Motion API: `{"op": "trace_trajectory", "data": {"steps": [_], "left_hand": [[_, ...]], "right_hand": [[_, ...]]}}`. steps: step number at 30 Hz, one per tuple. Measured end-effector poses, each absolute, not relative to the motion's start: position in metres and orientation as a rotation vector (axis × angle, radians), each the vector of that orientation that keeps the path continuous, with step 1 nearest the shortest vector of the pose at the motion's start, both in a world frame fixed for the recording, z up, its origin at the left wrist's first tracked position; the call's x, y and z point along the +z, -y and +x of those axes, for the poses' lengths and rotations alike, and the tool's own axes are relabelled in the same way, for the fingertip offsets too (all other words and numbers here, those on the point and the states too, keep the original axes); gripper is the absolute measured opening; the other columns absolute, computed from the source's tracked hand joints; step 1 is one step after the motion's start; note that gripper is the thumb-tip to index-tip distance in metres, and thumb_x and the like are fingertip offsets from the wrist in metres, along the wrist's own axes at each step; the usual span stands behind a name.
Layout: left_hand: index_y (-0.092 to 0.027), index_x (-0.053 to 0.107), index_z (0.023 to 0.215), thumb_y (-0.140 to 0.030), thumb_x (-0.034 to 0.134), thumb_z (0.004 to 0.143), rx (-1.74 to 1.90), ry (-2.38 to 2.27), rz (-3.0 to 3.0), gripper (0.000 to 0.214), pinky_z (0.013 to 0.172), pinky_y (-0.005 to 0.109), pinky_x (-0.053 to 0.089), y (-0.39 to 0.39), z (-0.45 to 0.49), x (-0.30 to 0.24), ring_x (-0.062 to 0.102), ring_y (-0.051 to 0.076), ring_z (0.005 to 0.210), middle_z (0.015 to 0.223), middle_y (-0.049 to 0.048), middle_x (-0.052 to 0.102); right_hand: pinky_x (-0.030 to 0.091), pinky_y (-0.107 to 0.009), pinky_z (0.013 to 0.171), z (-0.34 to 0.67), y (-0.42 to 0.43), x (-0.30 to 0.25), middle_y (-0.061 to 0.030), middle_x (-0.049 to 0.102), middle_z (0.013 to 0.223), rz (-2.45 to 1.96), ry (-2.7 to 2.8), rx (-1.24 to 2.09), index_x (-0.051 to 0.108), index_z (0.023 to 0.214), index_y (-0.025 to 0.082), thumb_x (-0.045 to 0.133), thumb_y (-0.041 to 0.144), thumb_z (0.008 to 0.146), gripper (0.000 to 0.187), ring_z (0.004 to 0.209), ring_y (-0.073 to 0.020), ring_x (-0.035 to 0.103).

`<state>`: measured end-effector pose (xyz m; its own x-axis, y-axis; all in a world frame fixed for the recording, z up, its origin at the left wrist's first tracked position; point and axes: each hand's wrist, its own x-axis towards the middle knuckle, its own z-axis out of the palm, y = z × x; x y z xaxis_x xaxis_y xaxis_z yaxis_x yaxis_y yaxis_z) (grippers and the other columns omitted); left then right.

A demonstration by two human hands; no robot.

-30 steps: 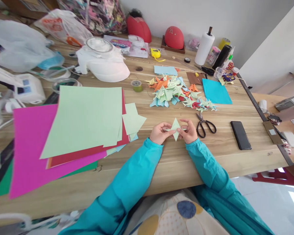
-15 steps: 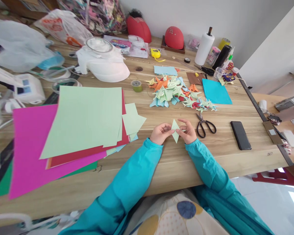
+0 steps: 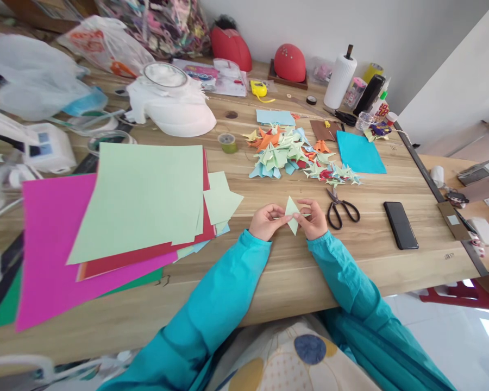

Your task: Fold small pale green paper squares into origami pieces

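A pale green folded paper [image 3: 291,207], diamond-shaped, is held between the two hands above the near part of the wooden table [image 3: 301,282]. Its left side is pinched by the left hand [image 3: 264,221] and its right side by the right hand [image 3: 315,220]. The two thumb tips are set close together across the middle of the diamond; one point of it is directed to the far side, the other to the near side. Whether the table is touched by the paper cannot be told.

The scissors [image 3: 337,207] are placed just to the right of the right hand, with the black handles turned to the near side. Farther right, a phone [image 3: 401,225] is laid flat. On the far side of the hands, folded figures [image 3: 276,156] in green, orange, blue and red are heaped, with a bright blue sheet [image 3: 361,152] to their right. To the left of the left hand, large paper sheets [image 3: 142,195] are stacked, green uppermost, red and magenta beneath.
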<state>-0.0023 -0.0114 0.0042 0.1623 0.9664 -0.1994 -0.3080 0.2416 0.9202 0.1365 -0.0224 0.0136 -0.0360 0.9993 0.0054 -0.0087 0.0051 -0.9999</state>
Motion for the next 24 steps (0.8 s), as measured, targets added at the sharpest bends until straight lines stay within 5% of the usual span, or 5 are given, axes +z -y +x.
{"op": "trace_trajectory", "data": {"steps": [13, 24], "left_hand": [[-0.014, 0.051, 0.063, -0.026, 0.081, 0.038, 1.042, -1.021, 0.918, 0.041, 0.055, 0.028, 0.050, 0.0114, -0.0034, 0.0084, 0.058, 0.012, 0.051, 0.059, -0.0022, 0.063], [-0.013, 0.057, 0.073, -0.028, 0.080, 0.041, 1.083, -0.977, 0.821, 0.043, 0.058, 0.029, 0.049, 0.0112, -0.0033, 0.0060, 0.059, 0.014, 0.056, 0.064, 0.0009, 0.065]], "right_hand": [[0.039, -0.018, 0.033, 0.1365, 0.0204, 0.0104, 0.0092, 0.049, 0.051, -1.213, 1.188, 1.184, 0.045, 0.097, 0.019, 0.066, 0.043, 0.063, 0.047, 0.035, -0.0073, 0.049], [0.039, -0.019, 0.033, 0.1369, 0.0233, 0.0147, 0.0077, 0.053, 0.049, -1.219, 1.235, 1.215, 0.041, 0.116, 0.018, 0.064, 0.043, 0.066, 0.060, 0.036, -0.0090, 0.051]]}}
